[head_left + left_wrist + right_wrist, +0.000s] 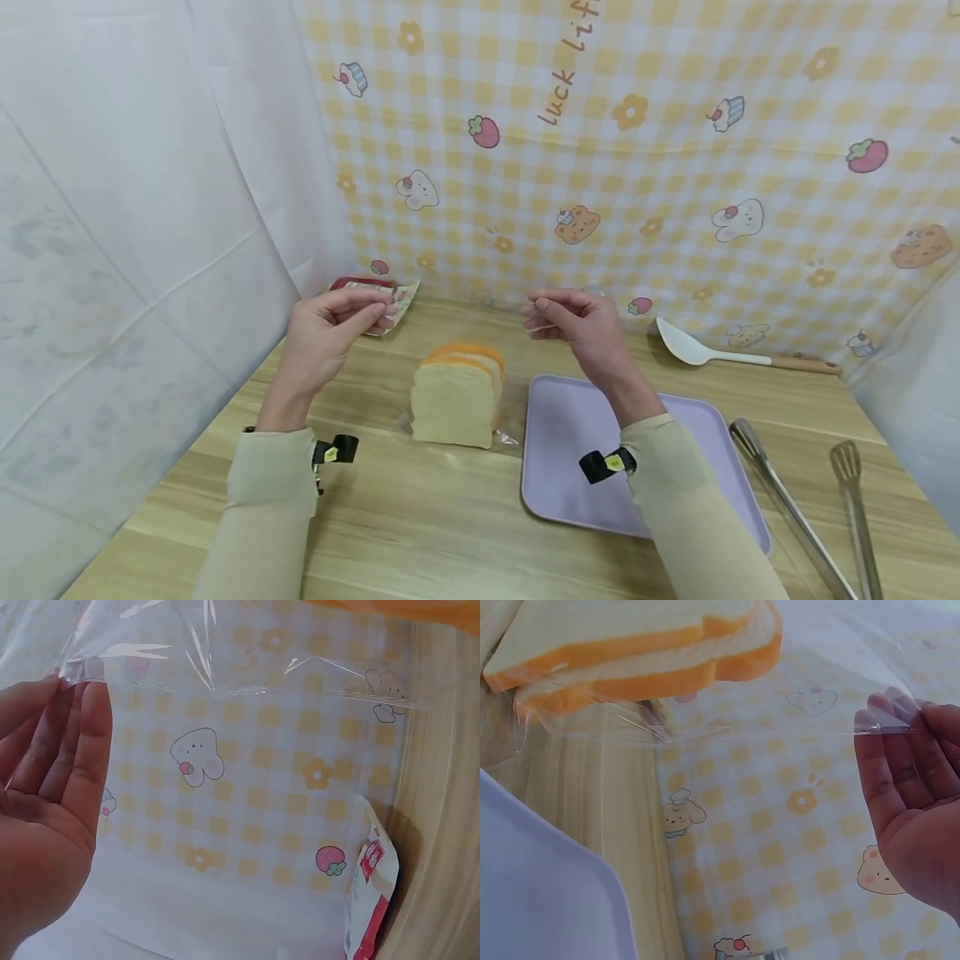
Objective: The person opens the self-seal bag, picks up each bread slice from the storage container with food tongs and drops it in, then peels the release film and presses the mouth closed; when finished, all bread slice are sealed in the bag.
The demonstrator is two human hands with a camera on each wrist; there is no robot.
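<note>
Two slices of bread [453, 404] with orange crusts stand upright on the table inside a clear plastic bag [202, 652]. At the bag's upper left my left hand [322, 337] pinches the film between thumb and fingers. On the opposite side my right hand [585, 333] pinches the bag's other upper corner, its thumb against the fingers. Between the hands the film stretches above the bread, nearly invisible in the head view. In the right wrist view the slices [630, 649] lie behind the film, apart from the fingers.
A lilac tray [558, 475] lies beneath my right forearm. Beyond it rests a white turner with a wooden handle [686, 346]. Metal tongs [787, 496] lie spread at the right. Behind my left hand a red and white packet [371, 892] leans near the checked curtain [525, 183].
</note>
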